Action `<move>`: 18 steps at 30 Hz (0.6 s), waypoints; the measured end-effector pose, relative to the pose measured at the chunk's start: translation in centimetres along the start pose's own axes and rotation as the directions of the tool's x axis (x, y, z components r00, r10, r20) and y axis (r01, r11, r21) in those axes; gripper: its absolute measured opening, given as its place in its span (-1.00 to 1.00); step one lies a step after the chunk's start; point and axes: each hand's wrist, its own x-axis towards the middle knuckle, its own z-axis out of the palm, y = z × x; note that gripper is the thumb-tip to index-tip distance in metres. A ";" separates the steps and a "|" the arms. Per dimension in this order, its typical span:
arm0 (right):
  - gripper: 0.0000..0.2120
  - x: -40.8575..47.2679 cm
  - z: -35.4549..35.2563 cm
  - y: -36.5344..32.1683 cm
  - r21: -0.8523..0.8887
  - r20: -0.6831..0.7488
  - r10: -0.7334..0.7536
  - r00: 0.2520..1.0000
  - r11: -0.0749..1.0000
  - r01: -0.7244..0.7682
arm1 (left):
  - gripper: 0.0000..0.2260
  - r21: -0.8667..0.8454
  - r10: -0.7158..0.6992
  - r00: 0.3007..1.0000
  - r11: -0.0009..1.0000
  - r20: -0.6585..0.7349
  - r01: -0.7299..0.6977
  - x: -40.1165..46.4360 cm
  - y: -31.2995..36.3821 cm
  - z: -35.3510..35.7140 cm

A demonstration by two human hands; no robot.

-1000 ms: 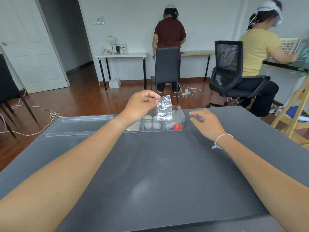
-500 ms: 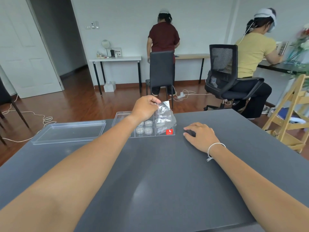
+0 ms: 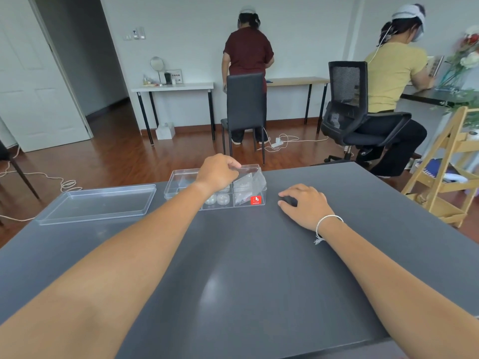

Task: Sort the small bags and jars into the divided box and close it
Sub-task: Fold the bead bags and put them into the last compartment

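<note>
A clear divided box (image 3: 178,177) with a red sticker stands at the table's far edge. Small round jars (image 3: 217,199) lie in its middle compartment, and clear small bags (image 3: 243,196) stand in its right compartment. My left hand (image 3: 219,172) hovers over the box, fingers pinched on the top of a small clear bag (image 3: 249,179) that hangs down into the right compartment. My right hand (image 3: 307,204) rests on the table just right of the box, fingers curved. A dark patch lies under its fingertips; I cannot tell whether it is shadow or an object.
The box's clear lid (image 3: 98,204) lies open side up on the dark grey table (image 3: 246,281), left of the box. Beyond the table are a black chair (image 3: 245,104), an office chair with a seated person (image 3: 394,73), a standing person (image 3: 247,53) and a wooden shelf (image 3: 451,177) at the right.
My left hand has lowered the small bag from above the box down into the right compartment. My right hand came down from hovering and now rests on the table.
</note>
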 end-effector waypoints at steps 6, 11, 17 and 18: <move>-0.68 -0.1 0.0 -0.1 -0.013 0.014 -0.002 1.000 1.000 0.002 | -0.79 0.001 0.032 0.997 0.999 -0.068 -0.032 -1.2 -1.0 -1.4; -0.70 -0.7 -0.2 -0.5 -0.001 -0.002 -0.007 1.000 1.000 0.007 | -0.80 0.002 0.081 0.973 0.997 -0.215 -0.082 -3.5 -3.3 -4.7; -0.81 -3.5 0.2 -2.6 0.046 -0.086 -0.121 0.989 0.991 0.125 | -0.81 0.019 0.029 0.926 1.000 -0.377 -0.024 -8.1 -8.7 -9.7; -0.83 -4.2 0.4 -3.3 0.056 -0.095 -0.153 0.984 0.986 0.159 | -0.81 0.025 0.013 0.924 1.000 -0.383 -0.004 -8.9 -9.7 -10.4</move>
